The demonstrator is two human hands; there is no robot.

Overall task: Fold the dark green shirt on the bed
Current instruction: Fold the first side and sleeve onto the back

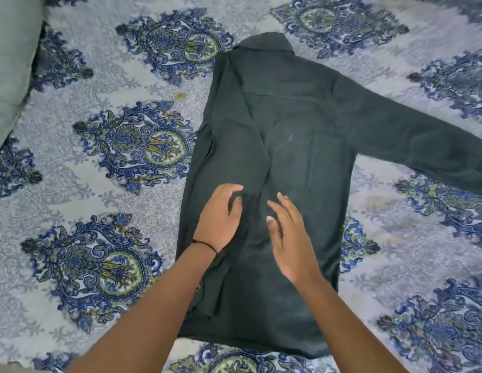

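Dark green shirt (pixel 288 130), spread on the bed (pixel 59 189), is pinched by the curled left hand (pixel 221 214) beside the flat, empty right hand (pixel 291 238), so wrinkles could be dragged in by a tug.

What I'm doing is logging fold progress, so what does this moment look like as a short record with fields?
garment: dark green shirt, back up, collar away from the person
left side: folded in over the back
right sleeve: spread out to the right, not yet folded
left hand: fingers curled, pinching cloth low on the shirt
right hand: fingers straight, over the shirt; contact unclear
surface: patterned bedspread
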